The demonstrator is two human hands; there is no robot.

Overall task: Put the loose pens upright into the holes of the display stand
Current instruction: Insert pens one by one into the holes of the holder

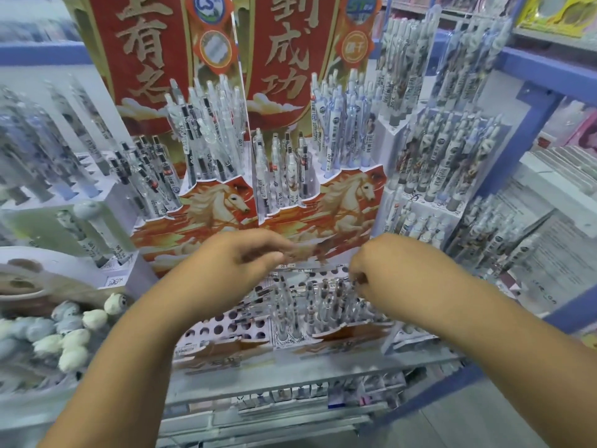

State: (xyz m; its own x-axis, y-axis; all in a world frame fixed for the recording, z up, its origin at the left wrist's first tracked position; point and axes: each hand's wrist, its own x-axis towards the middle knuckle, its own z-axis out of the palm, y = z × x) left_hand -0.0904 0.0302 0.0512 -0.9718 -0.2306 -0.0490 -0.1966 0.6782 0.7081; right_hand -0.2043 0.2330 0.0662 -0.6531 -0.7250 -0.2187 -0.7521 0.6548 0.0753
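Low in front of me stands the display stand (pixel 226 323), a white board of round holes with a red horse front. Several pens (pixel 323 305) stand upright in its right half, and a few loose pens (pixel 258 294) lie slanted across its left half. My left hand (pixel 245 257) hovers over the stand's back edge, thumb and fingers pinched together. My right hand (pixel 371 266) is beside it with its fingers curled down over the upright pens. A pale pen (pixel 303 266) with a price sticker lies level between the two hands; blur hides the exact grip.
Behind it rise two taller red horse stands (pixel 349 195) full of pens, with more pen racks (pixel 452 163) to the right and left. Plush-topped pens (pixel 74 334) lie in a tray at the left. A blue shelf frame (pixel 517 130) borders the right side.
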